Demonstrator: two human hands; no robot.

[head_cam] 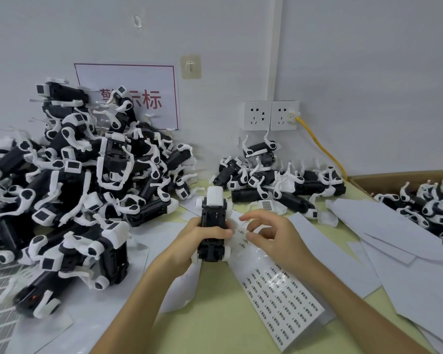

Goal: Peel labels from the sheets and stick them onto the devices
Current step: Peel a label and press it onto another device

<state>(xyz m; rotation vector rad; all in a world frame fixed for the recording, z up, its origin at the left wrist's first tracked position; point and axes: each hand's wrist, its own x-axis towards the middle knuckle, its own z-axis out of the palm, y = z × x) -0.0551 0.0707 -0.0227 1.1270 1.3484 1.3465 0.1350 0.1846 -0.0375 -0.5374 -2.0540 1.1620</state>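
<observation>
Green counter (215,328), device piles (74,175) behind. Left hand (196,240) grips one device (213,218), long axis pointing away; right hand (273,235), just beside it, pinches far end of label sheet (279,290).

The left hand (202,237) grips a black-and-white device (213,221) above the middle of the worktop (223,328). Just beside it, the right hand (274,236) pinches the far end of a label sheet (281,290) with curled fingers. A big device pile (69,180) fills the left edge. A smaller pile (279,180) lies along the back edge, and a cardboard box (363,181) sits at the right.
</observation>
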